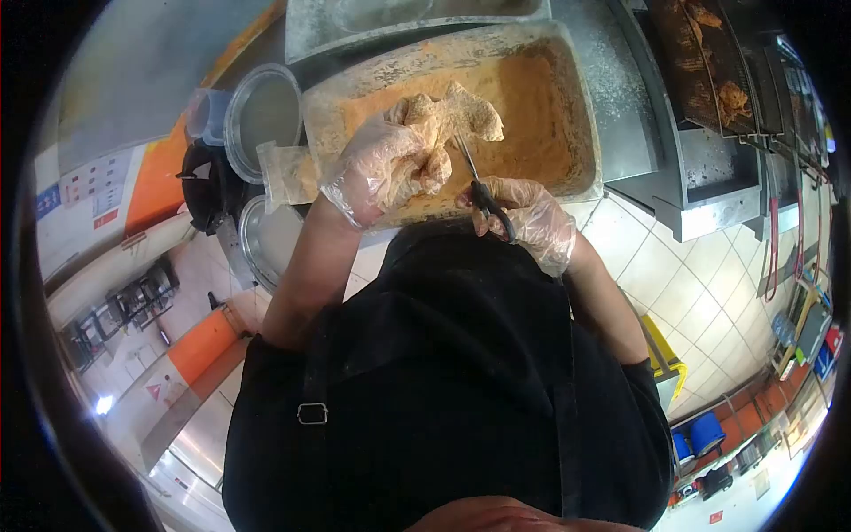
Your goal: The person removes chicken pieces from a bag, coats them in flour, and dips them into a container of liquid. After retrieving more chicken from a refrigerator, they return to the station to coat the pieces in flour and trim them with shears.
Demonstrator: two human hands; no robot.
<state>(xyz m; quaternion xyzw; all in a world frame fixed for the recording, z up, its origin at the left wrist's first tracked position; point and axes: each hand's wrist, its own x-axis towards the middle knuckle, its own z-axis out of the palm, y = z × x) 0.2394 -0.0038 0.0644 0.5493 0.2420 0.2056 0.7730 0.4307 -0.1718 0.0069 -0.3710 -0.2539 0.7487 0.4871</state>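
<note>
My left hand, in a clear plastic glove dusted with crumbs, grips a flour-coated piece of chicken. My right hand, gloved the same way, is closed around the black handles of a pair of scissors. Their metal blades point up and reach the lower edge of the chicken. Both hands are over the near side of a large rectangular tub, which has orange-brown breading spread across its bottom.
Left of the tub are round metal containers, a clear plastic jug and a plastic bag. Another metal pan lies behind. On the right, a fryer basket holds fried pieces above a steel unit.
</note>
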